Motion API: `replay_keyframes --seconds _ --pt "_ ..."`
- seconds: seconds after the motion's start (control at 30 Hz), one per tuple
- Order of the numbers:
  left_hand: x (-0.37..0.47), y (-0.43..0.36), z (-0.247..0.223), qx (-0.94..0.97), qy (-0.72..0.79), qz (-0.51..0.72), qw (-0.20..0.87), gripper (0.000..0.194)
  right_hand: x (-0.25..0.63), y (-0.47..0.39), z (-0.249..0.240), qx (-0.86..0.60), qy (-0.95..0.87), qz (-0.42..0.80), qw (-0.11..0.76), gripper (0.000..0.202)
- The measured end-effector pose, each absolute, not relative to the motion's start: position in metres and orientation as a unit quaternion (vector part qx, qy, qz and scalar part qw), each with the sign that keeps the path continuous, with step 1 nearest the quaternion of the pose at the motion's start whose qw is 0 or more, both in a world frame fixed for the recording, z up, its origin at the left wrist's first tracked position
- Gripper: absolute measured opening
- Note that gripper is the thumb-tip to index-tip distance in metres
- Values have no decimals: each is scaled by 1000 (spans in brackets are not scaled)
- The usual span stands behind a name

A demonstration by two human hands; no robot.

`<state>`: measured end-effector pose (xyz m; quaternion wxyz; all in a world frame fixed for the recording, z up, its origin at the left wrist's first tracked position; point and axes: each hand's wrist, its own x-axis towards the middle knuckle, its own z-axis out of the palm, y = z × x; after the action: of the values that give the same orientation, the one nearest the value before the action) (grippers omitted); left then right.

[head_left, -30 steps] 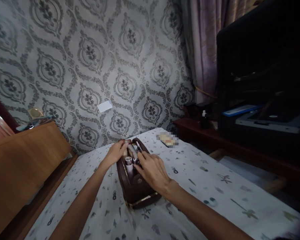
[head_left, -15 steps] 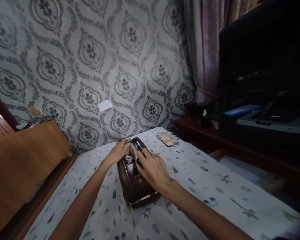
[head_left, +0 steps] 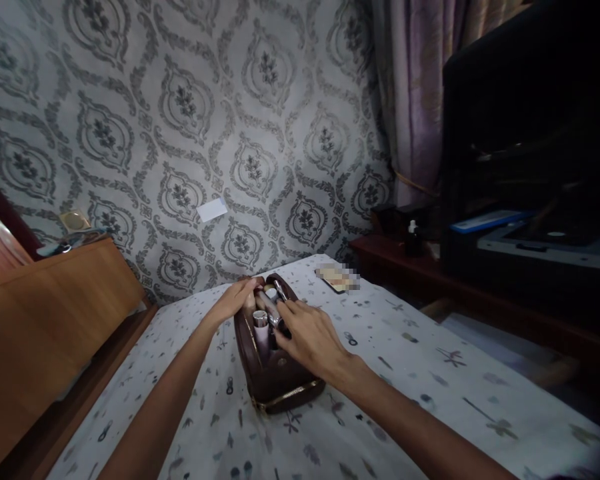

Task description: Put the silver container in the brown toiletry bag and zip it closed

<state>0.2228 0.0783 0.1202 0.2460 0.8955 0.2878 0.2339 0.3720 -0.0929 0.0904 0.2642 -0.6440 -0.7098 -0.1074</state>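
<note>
A dark brown zip bag [head_left: 295,375] lies unzipped on the bed with several small items inside. My left hand [head_left: 234,299] has its fingers over the bag's far left rim and holds it aside. Inside the opening, my right hand [head_left: 307,333] has curled fingers closed around the dark end of a pale, shiny tube [head_left: 266,301]; its fingertips are partly hidden. Close by, a silver-capped pinkish tube [head_left: 261,327] stands upright at the near end. A round pale lid [head_left: 271,292] and slim silver items [head_left: 281,289] show farther back.
Beyond the bag, a partly blurred flat object [head_left: 337,279] lies on the patterned bedsheet [head_left: 400,387]. A wooden bed board [head_left: 65,300] is on the left. Along the right stand a dark red shelf with a dropper bottle [head_left: 413,239] and a black cabinet [head_left: 520,133].
My right hand has shifted slightly, and more of the pale tube and the round lid now shows. My left hand stays on the rim with its fingers moved a little.
</note>
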Motion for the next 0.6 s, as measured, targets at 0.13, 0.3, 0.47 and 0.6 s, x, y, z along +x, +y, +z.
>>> replay_keyframes --seconds 0.13,0.3,0.47,0.6 --pt "223 78 120 897 292 234 236 60 372 -95 94 -641 -718 -107 247 17" --pt "225 80 119 902 286 231 227 58 372 -94 96 -643 -723 -109 227 17" --pt "225 81 120 905 290 212 228 57 369 -94 92 -652 -714 -117 227 15" --pt "225 80 121 908 291 211 215 56 378 -91 97 -638 -718 -120 250 18"
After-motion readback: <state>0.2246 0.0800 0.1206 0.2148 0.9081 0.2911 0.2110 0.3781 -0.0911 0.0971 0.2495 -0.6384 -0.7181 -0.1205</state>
